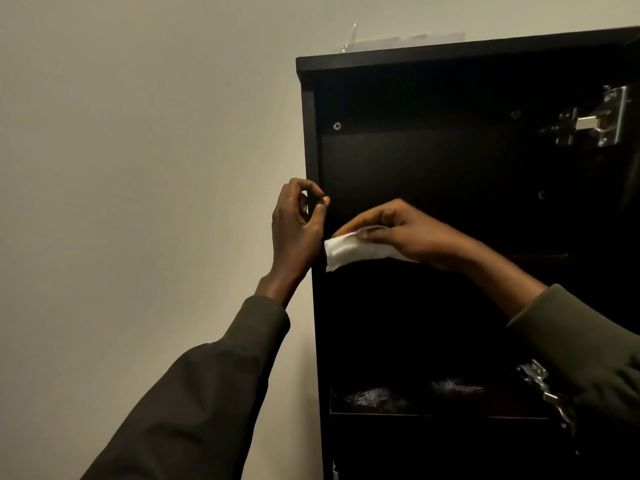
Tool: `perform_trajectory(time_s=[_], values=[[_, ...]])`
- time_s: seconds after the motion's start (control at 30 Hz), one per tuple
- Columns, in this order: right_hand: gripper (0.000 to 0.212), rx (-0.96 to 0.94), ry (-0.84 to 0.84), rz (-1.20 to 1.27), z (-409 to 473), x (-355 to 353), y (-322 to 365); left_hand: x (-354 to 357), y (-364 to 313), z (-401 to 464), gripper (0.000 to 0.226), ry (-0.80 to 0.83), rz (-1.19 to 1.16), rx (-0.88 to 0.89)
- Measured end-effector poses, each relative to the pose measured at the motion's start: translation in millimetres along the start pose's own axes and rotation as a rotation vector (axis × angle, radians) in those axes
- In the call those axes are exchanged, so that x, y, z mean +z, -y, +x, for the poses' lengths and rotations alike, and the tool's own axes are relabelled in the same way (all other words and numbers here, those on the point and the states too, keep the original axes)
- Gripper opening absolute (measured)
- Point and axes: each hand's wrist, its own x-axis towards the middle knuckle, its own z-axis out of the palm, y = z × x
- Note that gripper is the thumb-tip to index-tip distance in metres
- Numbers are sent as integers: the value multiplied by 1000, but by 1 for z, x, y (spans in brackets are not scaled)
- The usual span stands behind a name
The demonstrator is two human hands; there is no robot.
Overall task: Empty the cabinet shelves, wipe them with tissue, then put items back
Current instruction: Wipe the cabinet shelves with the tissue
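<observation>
The person is standing at the open black cabinet [450, 161] and wiping is under way, as I judge it. The top compartment is showing nothing in it, so the emptying up there looks done. Lower down, at about six o'clock from the hands, some crinkly dark bags [377, 398] are sitting on a lower shelf [433, 415], so that level seems still to be cleared and wiped, and putting things back is all still ahead.

The right hand [398, 230] is pinching a folded white tissue [349, 251] between thumb and fingers at the front edge of the upper shelf, which is too dark to make out. The tissue is sticking out at about eight o'clock from that hand, hanging just below the fingertips.

The left hand [298, 223] is hovering at the cabinet's left side panel, at nine o'clock from the tissue and just beside it, its fingers loosely curled and gripping nothing I can see. A metal hinge [595, 121] is glinting at two o'clock.
</observation>
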Motion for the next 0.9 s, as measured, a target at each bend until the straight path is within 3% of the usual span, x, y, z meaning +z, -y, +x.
perform_trajectory(time_s=[0.17, 0.43, 0.53, 0.6, 0.67, 0.73, 0.9], values=[[32, 62, -405, -44, 14, -16, -8, 0, -1, 0, 18, -4, 17, -1], [30, 225, -631, -261, 33, -12, -13, -1, -3, 0, 20, 5, 26, -11], [28, 294, -620, -150, 42, -6, -15, -2, -3, 1, 19, 13, 26, -12], [38, 296, -534, -96, 46, 1, -13, -2, -3, 1, 20, 11, 23, -14], [59, 326, -440, -189, 48, 10, -12, -2, -3, 1, 22, 9, 26, -16], [66, 339, -400, -333, 51, 19, -13, -3, -4, 1, 28, 4, 36, -9], [34, 317, -224, -475, 56, 30, -8, -3, -4, 0, 21, 13, 31, -17]])
